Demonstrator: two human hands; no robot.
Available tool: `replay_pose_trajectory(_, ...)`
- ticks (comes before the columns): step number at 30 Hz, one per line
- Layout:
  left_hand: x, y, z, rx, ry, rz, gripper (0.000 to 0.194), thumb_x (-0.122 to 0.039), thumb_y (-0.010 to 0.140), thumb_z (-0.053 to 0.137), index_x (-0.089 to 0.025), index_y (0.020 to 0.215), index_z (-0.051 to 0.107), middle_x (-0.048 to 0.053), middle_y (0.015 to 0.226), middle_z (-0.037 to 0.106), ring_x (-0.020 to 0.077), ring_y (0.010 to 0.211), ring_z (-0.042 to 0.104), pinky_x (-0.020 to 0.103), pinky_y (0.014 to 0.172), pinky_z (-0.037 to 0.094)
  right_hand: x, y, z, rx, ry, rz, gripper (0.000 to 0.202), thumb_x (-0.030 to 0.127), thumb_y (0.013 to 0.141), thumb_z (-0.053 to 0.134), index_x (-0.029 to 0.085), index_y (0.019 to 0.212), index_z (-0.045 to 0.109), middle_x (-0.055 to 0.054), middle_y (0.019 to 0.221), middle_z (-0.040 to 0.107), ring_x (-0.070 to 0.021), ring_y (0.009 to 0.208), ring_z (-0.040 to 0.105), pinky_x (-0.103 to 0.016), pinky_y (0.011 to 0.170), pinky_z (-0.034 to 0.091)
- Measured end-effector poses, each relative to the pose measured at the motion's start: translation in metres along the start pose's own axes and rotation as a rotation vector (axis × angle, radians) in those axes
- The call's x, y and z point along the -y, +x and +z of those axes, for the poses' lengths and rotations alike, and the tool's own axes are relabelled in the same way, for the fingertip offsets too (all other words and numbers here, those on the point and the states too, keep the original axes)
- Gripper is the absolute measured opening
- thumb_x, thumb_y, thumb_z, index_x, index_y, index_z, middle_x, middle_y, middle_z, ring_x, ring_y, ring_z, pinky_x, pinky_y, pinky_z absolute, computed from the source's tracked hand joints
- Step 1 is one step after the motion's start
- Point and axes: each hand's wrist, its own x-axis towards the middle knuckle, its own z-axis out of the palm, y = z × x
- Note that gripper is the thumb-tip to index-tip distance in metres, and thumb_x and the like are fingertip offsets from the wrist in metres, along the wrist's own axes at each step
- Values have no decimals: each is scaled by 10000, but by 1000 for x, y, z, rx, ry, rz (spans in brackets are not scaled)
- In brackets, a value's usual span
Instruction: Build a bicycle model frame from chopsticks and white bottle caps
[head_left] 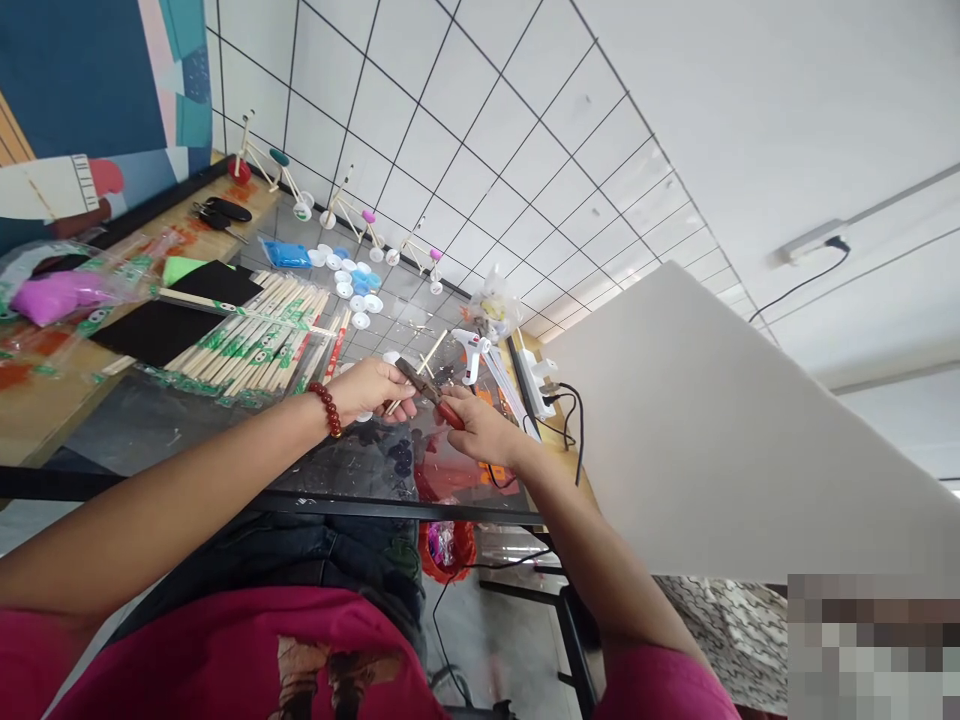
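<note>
My right hand (pixel 474 425) is closed round the red handles of a pair of pliers (pixel 416 380). The jaws of the pliers reach left to my left hand (pixel 375 388), whose fingers pinch a short wooden stick (pixel 393 406). Whether the jaws touch the stick, I cannot tell. A bead bracelet circles my left wrist. Just beyond the hands, pale sticks (pixel 433 352) lie crossed on the glass tabletop. A white glue gun (pixel 471 352) rests past my right hand. Left of my hands lies a pile of chopsticks (pixel 244 345), partly in green-printed wrappers.
White and blue bottle caps (pixel 352 280) are scattered near the tiled wall. Several small stick-and-cap models (pixel 345 215) stand along the back edge. Black sheets (pixel 176 315) and a pink bag (pixel 56 295) lie left. A power strip (pixel 536 380) with cables is at right.
</note>
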Motion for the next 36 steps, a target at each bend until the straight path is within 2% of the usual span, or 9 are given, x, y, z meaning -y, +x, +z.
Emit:
replay_pose_trajectory(5, 0, 1, 1, 0, 8, 22, 262, -154, 877, 771, -109, 624, 719, 89, 641, 729, 134, 556, 626, 269, 594, 488, 0, 2, 6, -70, -181, 19, 163, 107, 718, 557, 229, 826, 539, -49, 926, 563, -218, 855, 555, -331, 813, 479)
replay_pose_trajectory(8, -4, -2, 2, -32, 25, 48, 324, -104, 917, 694, -114, 594, 706, 75, 619, 715, 121, 547, 617, 254, 591, 478, -3, 4, 10, -165, -196, 64, 156, 142, 727, 579, 242, 809, 492, -37, 888, 572, -204, 796, 545, -311, 754, 442)
replay_pose_trajectory(10, -5, -2, 2, -51, 52, 62, 361, -93, 938, 659, -116, 581, 705, 65, 584, 693, 110, 526, 594, 245, 585, 470, -5, 5, 11, -249, -143, 138, 187, 179, 728, 605, 246, 856, 486, -33, 889, 603, -208, 799, 568, -303, 734, 431)
replay_pose_trajectory(12, -4, -1, 2, -60, 77, 77, 369, -99, 943, 656, -118, 579, 708, 60, 565, 682, 106, 515, 583, 240, 576, 461, -6, 6, 12, -313, -73, 231, 279, 203, 732, 625, 233, 985, 511, -46, 948, 661, -218, 828, 609, -304, 745, 441)
replay_pose_trajectory(15, 1, 4, 3, -77, 90, 108, 369, -110, 944, 659, -129, 578, 704, 53, 573, 686, 107, 519, 592, 235, 570, 467, -4, 8, 13, -253, -73, 297, 407, 196, 753, 620, 210, 1151, 531, -80, 1039, 728, -238, 874, 657, -316, 778, 452)
replay_pose_trajectory(18, 9, 10, 3, -98, 92, 138, 344, -112, 944, 656, -139, 606, 713, 50, 626, 717, 112, 552, 627, 234, 583, 494, 0, 10, 16, -183, -186, 302, 361, 183, 792, 587, 196, 1152, 567, -109, 1036, 754, -262, 897, 674, -325, 778, 437)
replay_pose_trajectory(21, 13, 14, 3, -105, 111, 147, 329, -110, 945, 648, -144, 626, 720, 49, 660, 735, 118, 579, 655, 237, 606, 526, -1, 12, 21, -194, -262, 312, 339, 208, 816, 585, 191, 1153, 570, -121, 1034, 756, -271, 881, 674, -328, 759, 423)
replay_pose_trajectory(29, 8, 7, 6, -148, 204, 134, 362, -92, 931, 644, -153, 576, 678, 25, 584, 684, 104, 523, 614, 215, 568, 510, -17, 13, 42, -214, -149, 266, 192, 251, 791, 576, 245, 961, 487, -28, 831, 643, -224, 724, 558, -320, 685, 383)
replay_pose_trajectory(36, 5, 4, 6, -119, 261, 124, 389, -105, 926, 633, -158, 542, 663, 17, 550, 655, 91, 501, 587, 188, 524, 438, -25, 11, 55, -277, -14, 226, 194, 238, 732, 563, 269, 864, 423, 27, 734, 536, -195, 674, 480, -316, 684, 376)
